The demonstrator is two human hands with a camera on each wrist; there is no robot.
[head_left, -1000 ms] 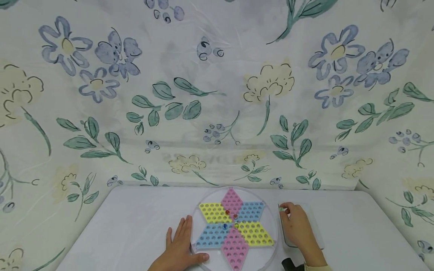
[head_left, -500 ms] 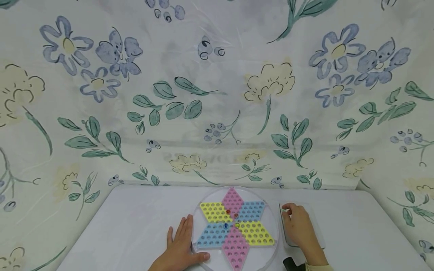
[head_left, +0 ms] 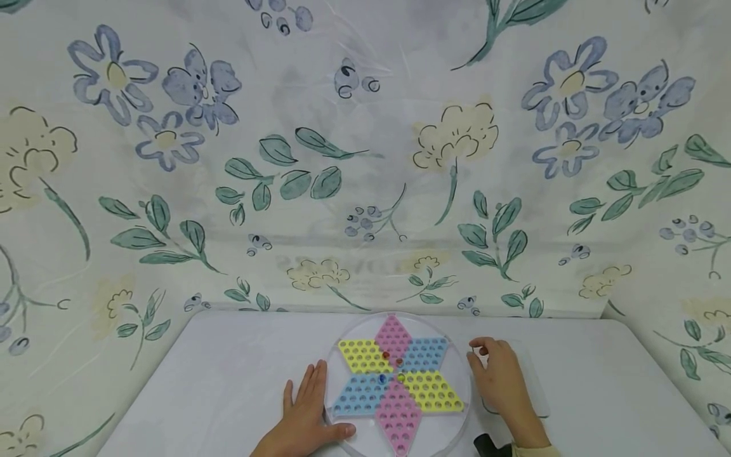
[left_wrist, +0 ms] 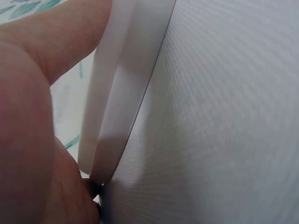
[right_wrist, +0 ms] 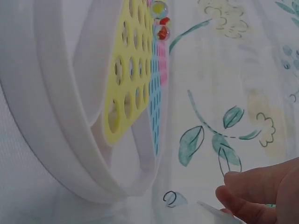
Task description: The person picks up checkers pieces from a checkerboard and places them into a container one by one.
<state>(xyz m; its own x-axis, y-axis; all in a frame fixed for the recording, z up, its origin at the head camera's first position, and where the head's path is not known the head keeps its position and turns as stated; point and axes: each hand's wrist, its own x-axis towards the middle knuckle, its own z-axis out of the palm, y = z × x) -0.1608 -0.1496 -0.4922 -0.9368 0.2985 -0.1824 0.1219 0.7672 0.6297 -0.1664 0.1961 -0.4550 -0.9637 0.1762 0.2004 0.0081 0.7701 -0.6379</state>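
Head view: right hand (head_left: 501, 376) partly hides the see-through container (head_left: 533, 376).

The right hand (right_wrist: 264, 193) is seen to the right of a white-rimmed board (right_wrist: 72, 135).
Its fingers are loosely bent beside a thin pale edge (right_wrist: 212, 209); a holed yellow panel (right_wrist: 120, 91) is shown nearest, backed by blue (right_wrist: 156, 122) and pink (right_wrist: 162, 67) ones, and a yellow-centred marble (right_wrist: 159, 9) and red marbles (right_wrist: 162, 32) are seen on the board, with floral cloth (right_wrist: 252, 84) spread at the far side.
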